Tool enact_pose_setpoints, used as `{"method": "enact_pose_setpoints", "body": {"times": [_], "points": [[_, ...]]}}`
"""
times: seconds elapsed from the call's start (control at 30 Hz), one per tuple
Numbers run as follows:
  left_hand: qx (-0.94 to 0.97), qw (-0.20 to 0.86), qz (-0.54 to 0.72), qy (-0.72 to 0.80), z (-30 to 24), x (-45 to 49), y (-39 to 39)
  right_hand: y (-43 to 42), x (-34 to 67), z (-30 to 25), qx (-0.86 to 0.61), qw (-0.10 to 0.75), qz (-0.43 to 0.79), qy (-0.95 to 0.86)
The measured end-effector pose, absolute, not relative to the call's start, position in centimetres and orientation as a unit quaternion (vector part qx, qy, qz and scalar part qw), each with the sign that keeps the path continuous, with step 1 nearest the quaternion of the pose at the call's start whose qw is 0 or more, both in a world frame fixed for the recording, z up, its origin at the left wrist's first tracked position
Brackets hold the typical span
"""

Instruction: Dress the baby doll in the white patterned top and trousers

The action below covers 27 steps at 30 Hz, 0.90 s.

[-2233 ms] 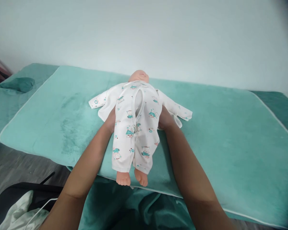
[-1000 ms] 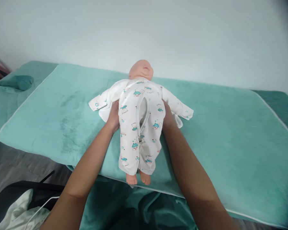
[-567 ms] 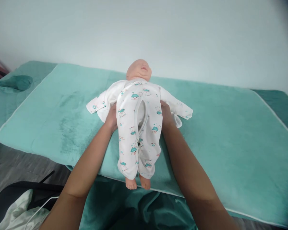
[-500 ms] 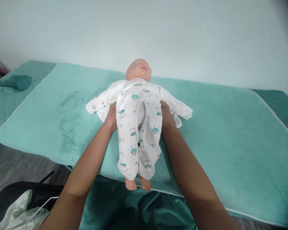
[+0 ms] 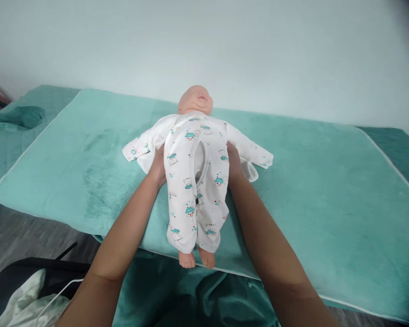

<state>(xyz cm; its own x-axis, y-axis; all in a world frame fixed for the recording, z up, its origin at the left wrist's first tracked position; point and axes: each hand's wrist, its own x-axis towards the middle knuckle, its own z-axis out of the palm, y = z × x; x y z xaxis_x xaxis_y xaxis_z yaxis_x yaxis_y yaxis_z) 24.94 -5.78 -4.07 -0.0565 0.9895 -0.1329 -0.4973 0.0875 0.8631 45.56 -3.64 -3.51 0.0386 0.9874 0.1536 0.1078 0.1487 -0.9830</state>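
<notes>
A baby doll (image 5: 195, 97) in a white romper with teal prints (image 5: 196, 181) is held up off a teal mat (image 5: 310, 181), head away from me and bare feet hanging near the mat's front edge. My left hand (image 5: 158, 165) grips the doll's torso on its left side. My right hand (image 5: 232, 161) grips the other side. Both hands' fingers are hidden behind the doll's body. The romper's empty sleeves spread out to either side on the mat.
The mat covers a table against a pale wall. A folded dark-teal cloth (image 5: 18, 116) lies at the far left. Teal fabric (image 5: 204, 295) hangs below the front edge. A black seat with white cloth (image 5: 23, 299) stands at the lower left.
The doll has been raised from lying flat to a more upright tilt and has shifted slightly left. Both hands stayed on its sides.
</notes>
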Motion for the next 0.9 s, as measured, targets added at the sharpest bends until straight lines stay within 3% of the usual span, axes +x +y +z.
{"method": "enact_pose_setpoints", "body": {"times": [0.9], "points": [[0.307, 0.631, 0.602, 0.382, -3.86, 25.26, -5.81, -3.24, 45.68, -4.14, -0.519, 0.542, 0.415, -0.514]]}}
